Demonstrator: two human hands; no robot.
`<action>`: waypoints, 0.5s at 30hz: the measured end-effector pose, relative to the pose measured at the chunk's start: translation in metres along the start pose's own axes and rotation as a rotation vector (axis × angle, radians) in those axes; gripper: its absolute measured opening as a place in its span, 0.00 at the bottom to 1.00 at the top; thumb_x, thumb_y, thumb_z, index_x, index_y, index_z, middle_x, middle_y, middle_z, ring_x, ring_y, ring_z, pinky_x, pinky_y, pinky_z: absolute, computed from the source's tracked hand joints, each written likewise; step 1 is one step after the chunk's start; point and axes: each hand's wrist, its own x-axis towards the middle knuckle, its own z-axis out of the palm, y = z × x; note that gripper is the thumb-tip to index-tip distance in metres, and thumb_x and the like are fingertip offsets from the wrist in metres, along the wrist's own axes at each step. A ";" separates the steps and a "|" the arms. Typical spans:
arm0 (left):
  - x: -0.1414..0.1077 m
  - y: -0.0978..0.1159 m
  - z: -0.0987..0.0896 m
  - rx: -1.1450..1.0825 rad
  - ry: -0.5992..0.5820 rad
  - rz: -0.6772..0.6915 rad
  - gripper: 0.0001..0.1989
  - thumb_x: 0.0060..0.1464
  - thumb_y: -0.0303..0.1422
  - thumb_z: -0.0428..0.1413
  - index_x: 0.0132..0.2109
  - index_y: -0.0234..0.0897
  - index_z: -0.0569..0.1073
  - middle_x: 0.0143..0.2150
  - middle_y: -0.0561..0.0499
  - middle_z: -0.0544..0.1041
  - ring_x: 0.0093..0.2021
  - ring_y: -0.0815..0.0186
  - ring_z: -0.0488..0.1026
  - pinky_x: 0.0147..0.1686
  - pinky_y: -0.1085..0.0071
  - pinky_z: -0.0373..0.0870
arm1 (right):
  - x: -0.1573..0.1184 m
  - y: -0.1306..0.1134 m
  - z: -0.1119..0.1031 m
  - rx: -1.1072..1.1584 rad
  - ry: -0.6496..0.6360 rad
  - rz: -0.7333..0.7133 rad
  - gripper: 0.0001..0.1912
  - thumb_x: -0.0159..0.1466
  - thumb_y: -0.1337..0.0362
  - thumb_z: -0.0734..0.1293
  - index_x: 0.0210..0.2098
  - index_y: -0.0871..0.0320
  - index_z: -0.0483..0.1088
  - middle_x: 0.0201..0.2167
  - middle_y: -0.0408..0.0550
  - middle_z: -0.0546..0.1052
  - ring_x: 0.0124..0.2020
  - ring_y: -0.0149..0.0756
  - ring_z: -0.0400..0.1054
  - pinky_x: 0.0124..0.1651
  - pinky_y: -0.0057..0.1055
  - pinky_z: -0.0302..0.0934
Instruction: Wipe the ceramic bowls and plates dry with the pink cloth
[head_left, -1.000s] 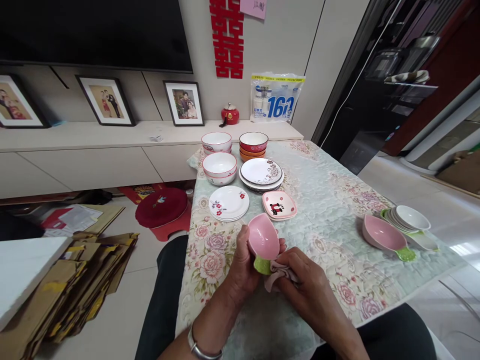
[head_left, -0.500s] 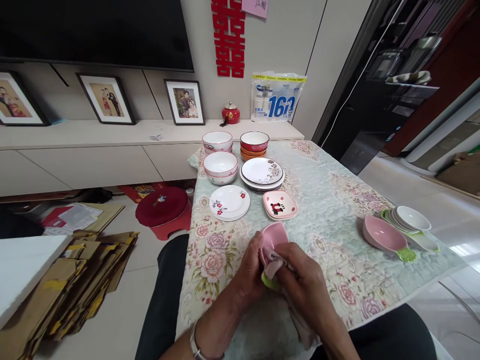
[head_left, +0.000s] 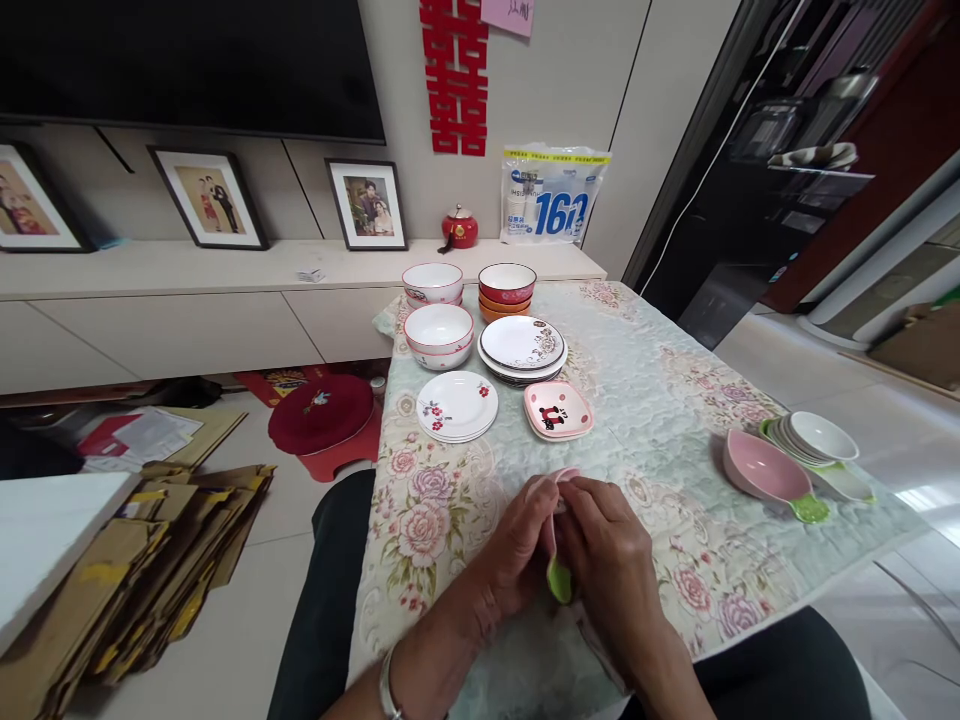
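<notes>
Near the front of the cloth-covered table, my left hand (head_left: 517,545) is closed round a small pink bowl (head_left: 553,540) with a green handle (head_left: 559,580). The bowl is tilted and mostly hidden by my fingers. Pressed against its other side is my right hand (head_left: 611,550), closed on a pale cloth (head_left: 600,645) that hangs below it toward the table's front edge. Just beyond my hands lie square pink dishes (head_left: 559,408) and a stack of white flowered plates (head_left: 457,405).
Farther back stand white bowls (head_left: 439,330), red and orange bowls (head_left: 508,285) and larger plates (head_left: 523,343). At the right are another pink bowl (head_left: 765,466) and stacked small white bowls (head_left: 825,437). A red stool (head_left: 321,410) and flattened cardboard (head_left: 172,570) are left of the table (head_left: 637,400).
The pink bowl has turned in my hands, so its inside is largely hidden and its green handle points down. My right hand has come closer to my left, covering the cloth's upper part.
</notes>
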 end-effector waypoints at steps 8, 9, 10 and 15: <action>-0.006 0.010 0.003 0.512 -0.005 0.286 0.30 0.50 0.51 0.61 0.53 0.35 0.70 0.46 0.45 0.73 0.45 0.59 0.70 0.42 0.68 0.67 | 0.002 -0.008 -0.019 0.662 -0.327 0.480 0.08 0.66 0.59 0.66 0.38 0.56 0.75 0.29 0.43 0.75 0.32 0.34 0.68 0.34 0.28 0.61; -0.005 0.009 0.003 0.518 -0.014 0.282 0.31 0.49 0.51 0.61 0.53 0.35 0.69 0.46 0.45 0.73 0.45 0.58 0.69 0.42 0.68 0.67 | 0.002 -0.008 -0.020 0.810 -0.301 0.547 0.08 0.65 0.58 0.67 0.38 0.56 0.75 0.29 0.42 0.75 0.31 0.32 0.68 0.34 0.27 0.61; -0.004 0.007 0.003 0.521 -0.021 0.277 0.32 0.49 0.52 0.61 0.54 0.35 0.68 0.46 0.45 0.73 0.45 0.58 0.69 0.41 0.67 0.67 | 0.001 -0.008 -0.019 0.960 -0.251 0.631 0.09 0.64 0.57 0.68 0.38 0.56 0.75 0.29 0.42 0.75 0.30 0.31 0.67 0.33 0.26 0.61; -0.002 0.001 -0.001 0.596 -0.020 0.274 0.34 0.48 0.45 0.64 0.58 0.37 0.63 0.51 0.44 0.70 0.47 0.59 0.69 0.45 0.65 0.67 | 0.001 -0.011 -0.003 1.373 0.121 1.002 0.13 0.53 0.58 0.77 0.34 0.55 0.76 0.28 0.41 0.76 0.27 0.29 0.67 0.31 0.25 0.63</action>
